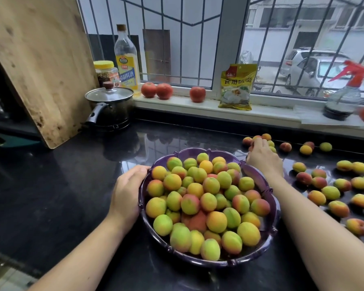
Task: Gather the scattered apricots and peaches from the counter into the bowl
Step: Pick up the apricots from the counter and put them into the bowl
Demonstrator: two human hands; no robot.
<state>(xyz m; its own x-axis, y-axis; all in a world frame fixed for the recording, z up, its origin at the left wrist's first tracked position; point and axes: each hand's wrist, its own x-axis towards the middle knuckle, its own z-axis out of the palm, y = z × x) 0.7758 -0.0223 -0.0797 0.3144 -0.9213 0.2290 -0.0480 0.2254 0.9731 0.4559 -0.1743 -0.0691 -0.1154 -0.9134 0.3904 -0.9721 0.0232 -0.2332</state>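
A purple scalloped bowl (pixel 259 177) stands on the black counter, heaped with several yellow, green and red apricots and peaches (pixel 206 198). My left hand (pixel 126 192) grips the bowl's left rim. My right hand (pixel 263 156) reaches beyond the bowl's far right edge, its fingers curled over a small cluster of fruit (pixel 261 138) near the sill; what the fingers hold is hidden. Several more loose fruits (pixel 330 192) lie scattered over the counter to the right.
A black lidded pot (pixel 109 103) and a leaning wooden cutting board (pixel 42 66) stand at the back left. On the windowsill sit tomatoes (pixel 156 90), an oil bottle (pixel 126 59), a jar (pixel 105 72), a yellow packet (pixel 236 87) and a spray bottle (pixel 345 95).
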